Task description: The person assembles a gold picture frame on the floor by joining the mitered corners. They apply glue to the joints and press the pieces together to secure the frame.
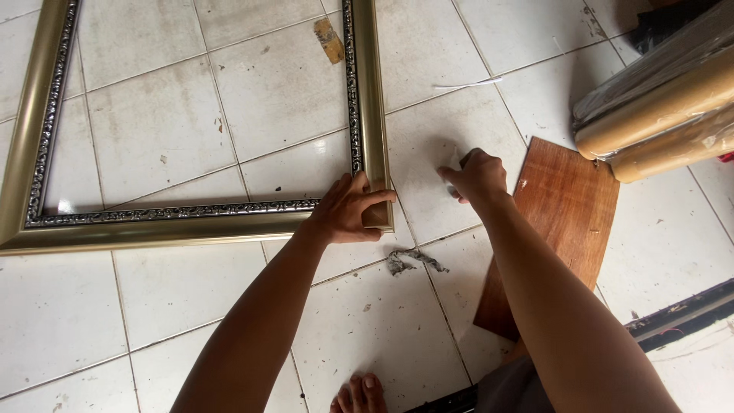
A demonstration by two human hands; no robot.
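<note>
A large gold picture frame with a dark patterned inner trim lies flat on the white tiled floor. My left hand rests on its near right corner, fingers wrapped over the moulding. My right hand hovers just right of the frame, fingers closed around a small pale object that I cannot identify. A brown wooden board lies on the floor under and beside my right forearm.
Rolls of brownish material wrapped in clear plastic lie at the upper right. A crumpled grey scrap sits on the tiles near the frame corner. A dark strip runs along the right edge. My toes show at the bottom.
</note>
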